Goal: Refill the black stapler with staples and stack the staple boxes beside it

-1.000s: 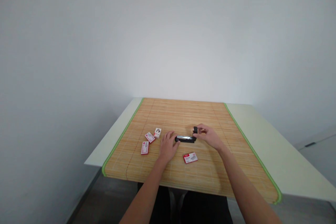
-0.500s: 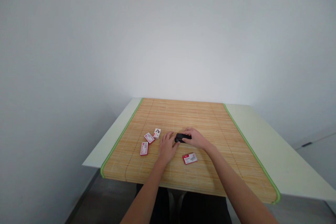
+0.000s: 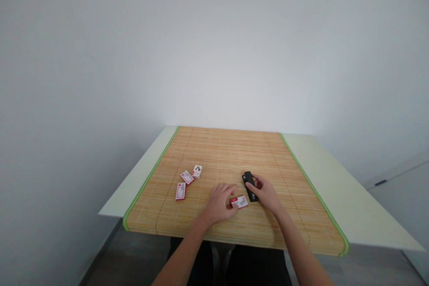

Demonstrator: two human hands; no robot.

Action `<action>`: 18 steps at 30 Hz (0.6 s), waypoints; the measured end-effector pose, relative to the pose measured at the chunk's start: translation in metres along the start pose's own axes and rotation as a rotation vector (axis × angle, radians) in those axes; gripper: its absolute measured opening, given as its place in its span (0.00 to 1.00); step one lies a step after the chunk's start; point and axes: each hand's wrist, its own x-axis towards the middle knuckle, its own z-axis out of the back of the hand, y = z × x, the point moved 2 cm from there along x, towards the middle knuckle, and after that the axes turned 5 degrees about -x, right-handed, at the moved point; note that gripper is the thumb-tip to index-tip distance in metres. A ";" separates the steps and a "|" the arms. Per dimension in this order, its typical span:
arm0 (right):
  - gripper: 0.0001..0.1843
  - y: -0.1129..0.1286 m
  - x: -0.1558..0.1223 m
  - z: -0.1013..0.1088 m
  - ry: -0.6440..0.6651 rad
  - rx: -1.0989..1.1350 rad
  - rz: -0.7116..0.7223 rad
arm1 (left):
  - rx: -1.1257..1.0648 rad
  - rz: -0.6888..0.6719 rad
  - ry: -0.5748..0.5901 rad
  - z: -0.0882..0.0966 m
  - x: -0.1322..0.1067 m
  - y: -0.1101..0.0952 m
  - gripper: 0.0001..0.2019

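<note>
While the right hand (image 3: 266, 191) is clamped on the black stapler (image 3: 247, 179), thumb over the near flank and fingers behind the far one, the left hand (image 3: 218, 203) curves with its fingers and thumb apart around the left end of a red-and-white box (image 3: 239, 202). Whether the left thumb actually presses on the box cannot be told.

The stapler sits within the right hand's pinch, its far end reaching out beyond the fingertips and its near end pointing back toward the person. It appears to rest on the bamboo mat (image 3: 228, 152), though a slight lift would be hard to see. The box lies between the two hands, just to the left of the stapler's near end.

The stapler looks rigid and is probably the heavier piece, with smooth sides that could slide under a loose pinch. Being hinged, it should handle best when squeezed across its sides around the middle, as the right hand has it, rather than by the top arm alone. The box is likely light, stiff card, easily dented by a hard squeeze; its opposite edges seem the safest place to hold.

Well to the left of the left hand, and farther out, three small boxes (image 3: 180, 191) lie close together on the mat, beyond the reach of either grip.
</note>
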 end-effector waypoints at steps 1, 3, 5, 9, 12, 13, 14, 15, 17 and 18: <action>0.35 0.000 -0.003 -0.002 -0.004 0.035 -0.020 | 0.028 -0.024 0.039 -0.002 -0.001 -0.005 0.35; 0.36 0.000 -0.007 -0.005 -0.016 0.084 -0.045 | 0.080 -0.063 0.095 -0.005 -0.002 -0.011 0.35; 0.37 0.001 -0.009 -0.006 -0.027 0.104 -0.052 | 0.109 -0.073 0.099 -0.008 -0.001 -0.011 0.33; 0.37 0.002 -0.011 -0.008 -0.022 0.114 -0.054 | 0.124 0.062 -0.076 -0.009 0.001 0.000 0.26; 0.36 0.003 -0.014 -0.008 0.010 0.120 -0.059 | 0.113 0.162 -0.160 -0.004 0.000 0.008 0.32; 0.36 0.003 -0.015 -0.007 0.025 0.122 -0.063 | 0.099 0.164 -0.152 -0.001 0.000 0.010 0.36; 0.36 0.004 -0.016 -0.007 0.042 0.123 -0.071 | 0.080 0.158 -0.130 0.002 -0.001 0.012 0.38; 0.36 0.004 -0.017 -0.006 0.059 0.125 -0.082 | 0.059 0.149 -0.095 0.006 -0.001 0.013 0.39; 0.36 0.005 -0.019 -0.006 0.098 0.141 -0.103 | 0.019 0.144 -0.010 0.014 -0.002 0.015 0.35; 0.36 0.006 -0.020 -0.006 0.118 0.154 -0.109 | 0.006 0.158 0.021 0.018 -0.002 0.016 0.32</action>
